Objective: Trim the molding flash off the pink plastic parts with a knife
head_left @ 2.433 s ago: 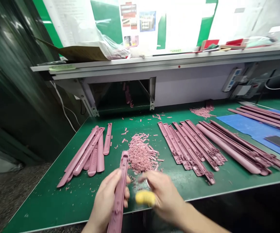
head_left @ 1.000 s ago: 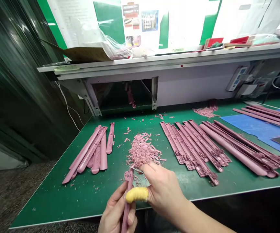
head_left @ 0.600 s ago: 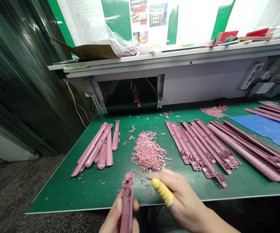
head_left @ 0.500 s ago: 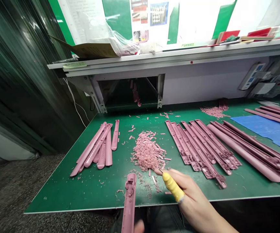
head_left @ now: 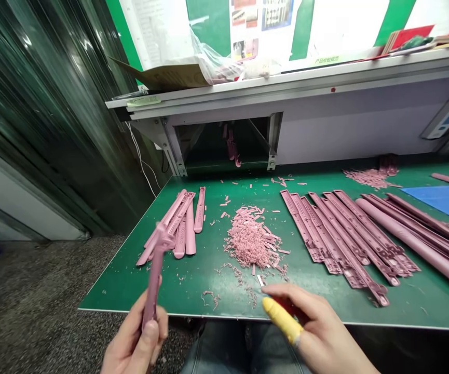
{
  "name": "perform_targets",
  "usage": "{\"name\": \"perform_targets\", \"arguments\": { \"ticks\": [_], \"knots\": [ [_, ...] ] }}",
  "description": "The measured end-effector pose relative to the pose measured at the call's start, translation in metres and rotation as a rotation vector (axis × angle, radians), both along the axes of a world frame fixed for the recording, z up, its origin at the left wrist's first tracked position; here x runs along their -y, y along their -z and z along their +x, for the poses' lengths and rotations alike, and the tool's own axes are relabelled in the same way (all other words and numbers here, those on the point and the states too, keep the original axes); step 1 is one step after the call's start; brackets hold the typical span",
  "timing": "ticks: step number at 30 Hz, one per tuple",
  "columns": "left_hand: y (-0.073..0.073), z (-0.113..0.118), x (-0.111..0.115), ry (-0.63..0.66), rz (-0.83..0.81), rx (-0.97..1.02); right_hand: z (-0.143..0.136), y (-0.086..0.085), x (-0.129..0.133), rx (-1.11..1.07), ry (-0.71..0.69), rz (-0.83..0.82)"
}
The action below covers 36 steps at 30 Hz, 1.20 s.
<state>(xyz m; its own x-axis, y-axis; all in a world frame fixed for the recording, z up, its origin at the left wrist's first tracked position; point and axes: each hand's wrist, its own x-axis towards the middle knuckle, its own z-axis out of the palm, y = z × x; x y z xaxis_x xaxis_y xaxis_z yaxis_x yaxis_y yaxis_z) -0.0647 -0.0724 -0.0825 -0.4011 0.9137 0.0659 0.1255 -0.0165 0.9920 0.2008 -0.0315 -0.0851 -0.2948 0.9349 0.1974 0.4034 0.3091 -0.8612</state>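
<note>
In my left hand (head_left: 136, 332), fingers and thumb wrap round the lower end of a long pink plastic piece (head_left: 154, 275). The piece stands nearly upright at the table's front left edge, its upper end blurred by motion. A yellow covering sits on the thumb of my right hand (head_left: 310, 322). Those fingers close on a small hand tool with a dark red handle (head_left: 289, 307); its thin tip barely shows, and its kind is unclear. Just beyond the right hand lies a heap of pink shavings and small offcuts (head_left: 251, 241) on the green tabletop (head_left: 162, 293).
Several pink pieces (head_left: 190, 228) lie at the left. To the right rest rows of longer pink pieces (head_left: 337, 234), near a blue sheet (head_left: 446, 201). A second offcut pile (head_left: 368, 178) is at the back. Above runs a shelf (head_left: 302, 78) holding a cardboard flap (head_left: 169, 78).
My left hand has risen into view and swung the pink piece left and up, away from the right hand. The right hand stays near the heap. The whole view has shifted.
</note>
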Motion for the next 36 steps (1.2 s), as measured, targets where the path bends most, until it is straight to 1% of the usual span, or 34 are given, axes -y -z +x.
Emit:
{"name": "perform_targets", "arguments": {
  "ticks": [1, 2, 3, 5, 7, 9, 11, 14, 16, 18, 20, 23, 25, 27, 28, 29, 30, 31, 32, 33, 34, 35, 36],
  "knots": [
    [-0.007, 0.012, -0.006, 0.030, 0.107, 0.192, -0.007, -0.003, 0.000, 0.041, -0.031, 0.053],
    [-0.014, 0.024, -0.012, 0.053, 0.231, 0.306, -0.014, -0.005, 0.001, 0.100, -0.063, 0.104],
    [-0.021, 0.036, -0.018, 0.077, 0.343, 0.347, -0.022, -0.007, 0.003, 0.169, -0.093, 0.147],
    [-0.030, 0.057, -0.030, 0.106, 0.470, 0.384, -0.034, -0.009, 0.006, 0.314, -0.124, 0.185],
    [-0.035, 0.069, -0.037, 0.122, 0.497, 0.419, -0.042, -0.008, 0.009, 0.426, -0.134, 0.183],
    [-0.037, 0.074, -0.040, 0.137, 0.489, 0.428, -0.045, -0.007, 0.009, 0.468, -0.127, 0.175],
    [-0.038, 0.075, -0.039, 0.140, 0.514, 0.388, -0.045, -0.006, 0.007, 0.473, -0.104, 0.162],
    [-0.036, 0.076, -0.035, 0.200, 0.500, 0.325, -0.044, -0.008, 0.002, 0.479, -0.051, 0.161],
    [-0.036, 0.077, -0.033, 0.246, 0.444, 0.331, -0.043, -0.009, -0.001, 0.482, -0.006, 0.177],
    [-0.038, 0.077, -0.033, 0.226, 0.426, 0.394, -0.041, -0.009, -0.002, 0.477, 0.011, 0.200],
    [-0.043, 0.074, -0.035, 0.231, 0.428, 0.464, -0.037, -0.007, -0.001, 0.420, -0.005, 0.197],
    [-0.052, 0.066, -0.044, 0.253, 0.449, 0.556, -0.037, 0.000, 0.002, 0.161, -0.043, 0.101],
    [-0.054, 0.063, -0.052, 0.207, 0.453, 0.657, -0.043, 0.006, 0.004, -0.043, -0.103, 0.091],
    [-0.051, 0.060, -0.059, 0.098, 0.371, 0.733, -0.052, 0.012, 0.004, -0.189, -0.198, 0.170],
    [-0.047, 0.059, -0.062, 0.038, 0.313, 0.696, -0.054, 0.013, 0.003, -0.232, -0.235, 0.208],
    [-0.042, 0.057, -0.063, -0.037, 0.282, 0.581, -0.055, 0.012, 0.001, -0.256, -0.254, 0.222],
    [-0.036, 0.056, -0.063, -0.111, 0.298, 0.385, -0.054, 0.009, -0.002, -0.260, -0.256, 0.206],
    [-0.029, 0.053, -0.062, -0.153, 0.365, 0.135, -0.049, 0.004, -0.004, -0.244, -0.244, 0.164],
    [-0.023, 0.051, -0.059, -0.134, 0.466, -0.129, -0.043, -0.003, -0.007, -0.217, -0.236, 0.096],
    [-0.018, 0.048, -0.056, -0.053, 0.575, -0.369, -0.036, -0.010, -0.010, -0.193, -0.250, 0.004],
    [-0.014, 0.045, -0.052, 0.070, 0.664, -0.553, -0.027, -0.018, -0.013, -0.178, -0.286, -0.101],
    [-0.013, 0.040, -0.049, 0.220, 0.708, -0.670, -0.019, -0.026, -0.015, -0.174, -0.332, -0.192],
    [-0.014, 0.035, -0.047, 0.373, 0.704, -0.739, -0.011, -0.032, -0.017, -0.174, -0.375, -0.253]
  ]
}}
